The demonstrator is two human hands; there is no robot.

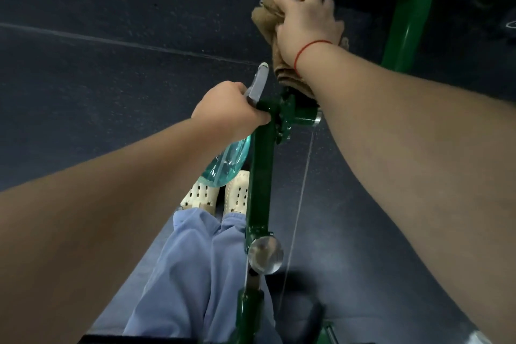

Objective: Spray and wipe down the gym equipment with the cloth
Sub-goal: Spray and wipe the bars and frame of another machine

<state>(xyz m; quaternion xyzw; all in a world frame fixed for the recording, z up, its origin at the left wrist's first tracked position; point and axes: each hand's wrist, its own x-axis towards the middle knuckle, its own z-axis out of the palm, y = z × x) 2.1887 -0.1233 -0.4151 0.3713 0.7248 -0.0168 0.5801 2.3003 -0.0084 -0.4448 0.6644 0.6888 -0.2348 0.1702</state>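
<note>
Up the green frame [262, 176], right hand [307, 22] clamps cloth [265, 12] for wiping; left hand [226, 109] grips spray bottle [231, 159], kept ready.

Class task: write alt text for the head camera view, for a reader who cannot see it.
The right hand holds a brown cloth against a green gym-machine frame. The left hand grips a teal spray bottle beside a green bar, above a dark floor.

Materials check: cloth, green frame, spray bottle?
The cloth looks like soft matte brown fabric, bunched in folds, maybe terry. The green frame: probably steel tube, glossy paint with sharp highlights. The spray bottle: clear teal-tinted plastic, see-through.
</note>
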